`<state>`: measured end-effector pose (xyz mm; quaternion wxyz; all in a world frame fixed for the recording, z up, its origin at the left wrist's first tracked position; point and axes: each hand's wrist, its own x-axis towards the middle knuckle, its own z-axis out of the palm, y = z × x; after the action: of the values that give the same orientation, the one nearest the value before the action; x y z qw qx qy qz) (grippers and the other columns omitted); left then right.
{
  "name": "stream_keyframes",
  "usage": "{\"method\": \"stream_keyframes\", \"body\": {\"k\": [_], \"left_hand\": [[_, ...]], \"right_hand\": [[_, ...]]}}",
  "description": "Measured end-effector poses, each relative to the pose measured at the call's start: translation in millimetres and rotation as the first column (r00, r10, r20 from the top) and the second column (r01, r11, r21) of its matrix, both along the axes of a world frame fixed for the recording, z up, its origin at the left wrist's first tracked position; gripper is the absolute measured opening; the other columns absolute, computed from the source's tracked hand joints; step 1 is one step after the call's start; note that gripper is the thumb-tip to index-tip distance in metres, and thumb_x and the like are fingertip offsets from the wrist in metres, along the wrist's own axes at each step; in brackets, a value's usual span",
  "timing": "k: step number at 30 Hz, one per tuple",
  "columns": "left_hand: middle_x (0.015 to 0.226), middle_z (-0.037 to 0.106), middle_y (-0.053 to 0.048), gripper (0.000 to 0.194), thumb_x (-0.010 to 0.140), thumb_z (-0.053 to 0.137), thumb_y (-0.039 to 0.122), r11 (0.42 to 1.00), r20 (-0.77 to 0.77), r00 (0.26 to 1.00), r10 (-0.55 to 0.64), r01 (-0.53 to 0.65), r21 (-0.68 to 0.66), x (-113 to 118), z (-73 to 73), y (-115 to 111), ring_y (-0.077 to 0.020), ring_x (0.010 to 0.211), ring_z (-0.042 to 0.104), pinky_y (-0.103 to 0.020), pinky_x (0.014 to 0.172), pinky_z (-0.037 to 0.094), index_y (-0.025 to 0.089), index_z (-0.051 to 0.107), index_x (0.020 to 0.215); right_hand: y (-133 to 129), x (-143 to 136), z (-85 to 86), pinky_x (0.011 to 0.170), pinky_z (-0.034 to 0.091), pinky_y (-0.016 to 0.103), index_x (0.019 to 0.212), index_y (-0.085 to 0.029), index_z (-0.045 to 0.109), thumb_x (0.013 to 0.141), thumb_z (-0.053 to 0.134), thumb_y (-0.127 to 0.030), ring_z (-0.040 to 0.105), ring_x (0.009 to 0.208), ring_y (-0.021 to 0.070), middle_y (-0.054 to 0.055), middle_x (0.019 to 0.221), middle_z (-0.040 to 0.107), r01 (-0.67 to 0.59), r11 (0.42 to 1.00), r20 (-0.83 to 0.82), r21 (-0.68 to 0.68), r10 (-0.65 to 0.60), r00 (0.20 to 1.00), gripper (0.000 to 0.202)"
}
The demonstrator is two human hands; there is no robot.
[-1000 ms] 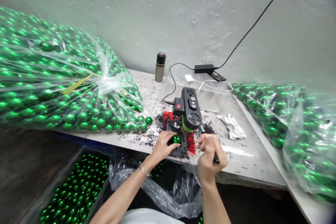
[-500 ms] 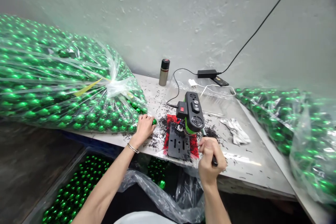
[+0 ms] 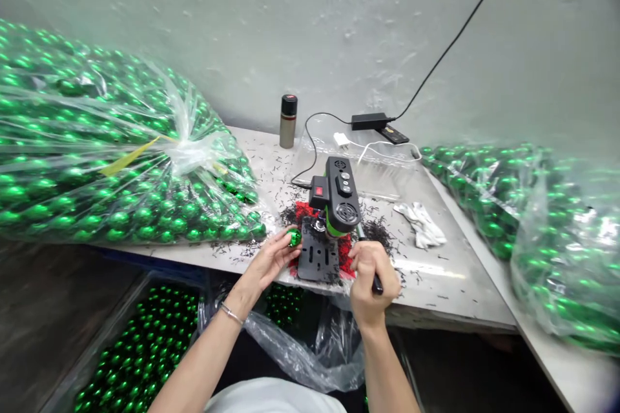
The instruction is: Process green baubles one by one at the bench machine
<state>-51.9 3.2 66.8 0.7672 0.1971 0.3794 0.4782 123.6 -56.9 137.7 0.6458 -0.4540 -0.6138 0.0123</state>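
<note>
A shiny green ball (image 3: pixel 294 237) sits in the fingertips of my left hand (image 3: pixel 268 261), just left of a small black press machine (image 3: pixel 343 197). My right hand (image 3: pixel 372 277) is wrapped round the machine's black-ended lever handle (image 3: pixel 377 285). The machine has a slotted black base plate (image 3: pixel 317 259) resting on a red mat (image 3: pixel 345 257). Small black bits (image 3: pixel 378 232) lie thickly around the mat.
A large clear bag of green balls (image 3: pixel 121 168) fills the left of the table (image 3: pixel 465 290); more bagged balls (image 3: pixel 557 258) lie right. White gloves (image 3: pixel 421 224), a bottle (image 3: pixel 288 121) and a power adapter (image 3: pixel 371 121) are on the table. Below is an open lined container of balls (image 3: pixel 140 342).
My left hand has moved right from the bag's edge towards the machine, bringing a green ball with it. My right hand stays on the lever. The whole view has shifted slightly.
</note>
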Motion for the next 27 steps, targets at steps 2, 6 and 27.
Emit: {"method": "stream_keyframes", "body": {"k": [2,6,27], "left_hand": [[0.091,0.078,-0.007,0.027,0.079,0.078,0.015,0.999,-0.003,1.000,-0.002,0.002,-0.050,10,-3.4,0,-0.0173,0.083,0.075,-0.027,0.079,0.060,0.015,0.071,0.105],[0.088,0.077,-0.007,0.027,0.075,0.082,0.020,0.999,-0.150,0.988,0.019,-0.023,-0.030,21,-9.4,1,-0.0199,0.085,0.075,-0.031,0.083,0.060,0.015,0.068,0.097],[0.114,0.075,-0.009,0.031,0.083,0.073,0.027,0.677,-0.843,0.375,0.387,0.505,0.535,42,-29.1,-3,-0.0286,0.107,0.068,-0.046,0.099,0.052,0.021,0.070,0.114]], "right_hand": [[-1,1,2.0,0.062,0.042,0.027,0.072,-0.021,0.051,0.095,0.046,-0.008,0.057,0.066,0.0120,-0.002,0.069,0.057,-0.004,1.000,0.032,0.001,0.004,0.999,0.028],[-2,2,5.7,0.060,0.041,0.027,0.076,-0.021,0.054,0.096,0.046,-0.008,0.057,0.066,0.0116,-0.002,0.071,0.057,0.013,1.000,0.074,-0.019,-0.012,0.997,0.024],[-2,6,23.0,0.061,0.044,0.028,0.074,-0.021,0.054,0.096,0.046,-0.011,0.056,0.066,0.0124,0.000,0.070,0.057,-0.042,0.996,0.078,-0.079,0.048,0.996,0.026]]}}
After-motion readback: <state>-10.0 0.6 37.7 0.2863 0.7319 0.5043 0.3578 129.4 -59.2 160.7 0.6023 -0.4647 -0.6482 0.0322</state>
